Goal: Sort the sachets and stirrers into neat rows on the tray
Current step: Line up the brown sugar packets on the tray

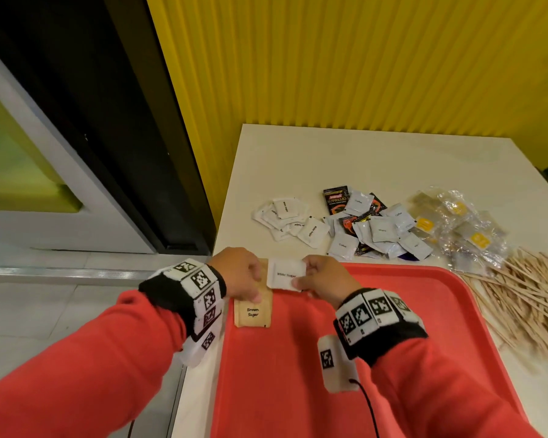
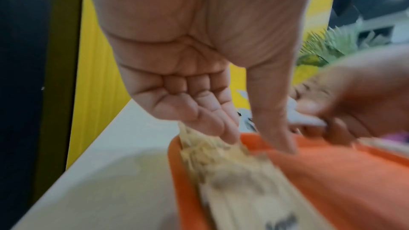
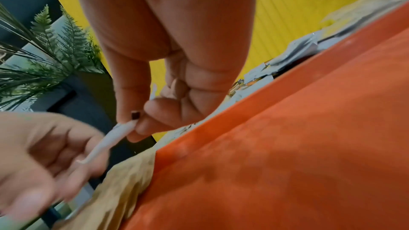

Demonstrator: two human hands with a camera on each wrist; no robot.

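So right now the landmark for everything is the flat tan paper brown-sugar sachet (image 1: pixel 252 306) lying in the far-left corner of the red plastic tray (image 1: pixel 424 311). Its long axis runs away from me toward the far rim, and its far end rides up over that rim a bit.

My left hand (image 1: pixel 239 275) is on the far half of that brown sachet, fingers fairly straight and pressing it flat, not curled around it. The left wrist view is blurry, so I'm only fairly sure about that.

My right hand (image 1: pixel 325 279) has the small white paper sachet marked white sugar (image 1: pixel 286 275) pinched by its right edge between thumb and forefinger. It's held just to the right of the brown one's far end, over the tray's far rim, with its printed line running crosswise, so its long side looks turned across the brown one's axis. It isn't down yet.

That's the bit that matters: to start a neat row, I reckon the white one needs turning to lie parallel with the brown one, then setting down right beside it. My right hand is the one already there.

Everything else is beyond the brown sachet, off the tray on the white table (image 1: pixel 361 159): the loose white sachet pile (image 1: pixel 285 219), the mixed coffee sachets (image 1: pixel 374 226), the clear crinkly packets (image 1: pixel 462 226), and further right the wooden stirrers (image 1: pixel 525 295).
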